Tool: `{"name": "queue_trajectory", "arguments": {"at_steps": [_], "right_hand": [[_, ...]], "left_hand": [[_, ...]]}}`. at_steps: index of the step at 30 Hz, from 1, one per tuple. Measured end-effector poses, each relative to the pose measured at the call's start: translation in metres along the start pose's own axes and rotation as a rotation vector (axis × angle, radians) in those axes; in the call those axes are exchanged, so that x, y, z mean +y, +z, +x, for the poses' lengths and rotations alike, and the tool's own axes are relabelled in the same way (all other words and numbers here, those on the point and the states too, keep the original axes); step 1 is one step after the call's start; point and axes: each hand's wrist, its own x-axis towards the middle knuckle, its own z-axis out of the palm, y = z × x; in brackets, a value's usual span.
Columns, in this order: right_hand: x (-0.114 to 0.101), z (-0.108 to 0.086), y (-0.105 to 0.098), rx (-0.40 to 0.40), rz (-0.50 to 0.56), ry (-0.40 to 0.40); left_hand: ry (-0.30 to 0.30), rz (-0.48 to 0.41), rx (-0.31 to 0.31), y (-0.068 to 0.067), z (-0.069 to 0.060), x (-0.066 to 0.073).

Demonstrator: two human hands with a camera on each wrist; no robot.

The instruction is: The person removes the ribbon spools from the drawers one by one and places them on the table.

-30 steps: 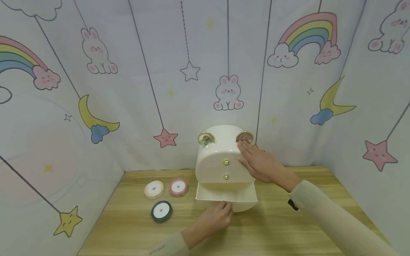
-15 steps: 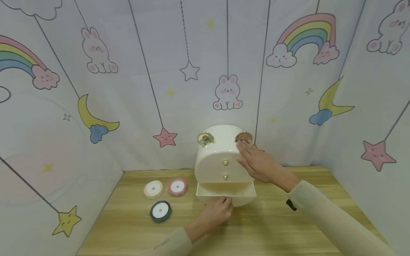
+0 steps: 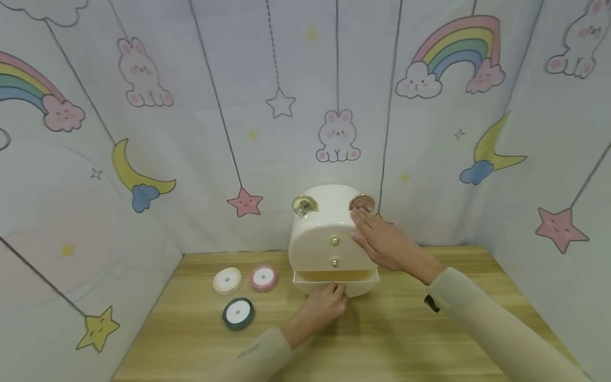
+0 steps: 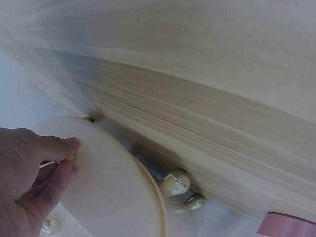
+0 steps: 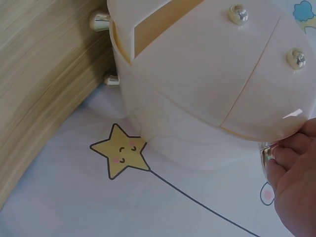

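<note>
A white rounded drawer box (image 3: 310, 246) with gold ball knobs and two gold ear-like discs on top stands at the back of the table. Its bottom drawer (image 3: 365, 287) is partly pulled out. My left hand (image 3: 319, 310) pinches the knob at the drawer's front between thumb and fingers; the left wrist view shows this pinch, with the knob (image 4: 71, 159) mostly covered. Fingers extended, my right hand (image 3: 384, 241) rests on the box's upper right side, fingertips beside the right gold disc (image 3: 361, 201). In the right wrist view, the drawer gap (image 5: 160, 24) shows as a narrow opening.
Three ribbon rolls lie left of the box: a cream roll (image 3: 227, 280), a pink roll (image 3: 264, 278) and a dark green roll (image 3: 238, 313). Behind the wooden table (image 3: 406, 339) hangs a white printed curtain (image 3: 286, 48), close to the box's back.
The bottom drawer has slid inward, away from me, and its opening has narrowed. My left hand has moved forward with it. The right hand stays in place on the box.
</note>
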Motion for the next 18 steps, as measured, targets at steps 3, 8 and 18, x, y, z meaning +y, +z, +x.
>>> {"name": "queue_trajectory", "arguments": {"at_steps": [3,8,18], "right_hand": [[0.001,-0.001,-0.001,-0.012,0.007,0.011],[0.001,0.001,-0.004,-0.014,0.011,0.012],[-0.003,0.002,-0.008,-0.020,0.020,0.025]], "left_hand": [[-0.003,0.004,0.006,0.002,0.004,-0.001],[-0.031,0.026,-0.019,0.004,0.010,-0.001],[-0.067,0.034,0.009,0.015,0.016,-0.006]]}}
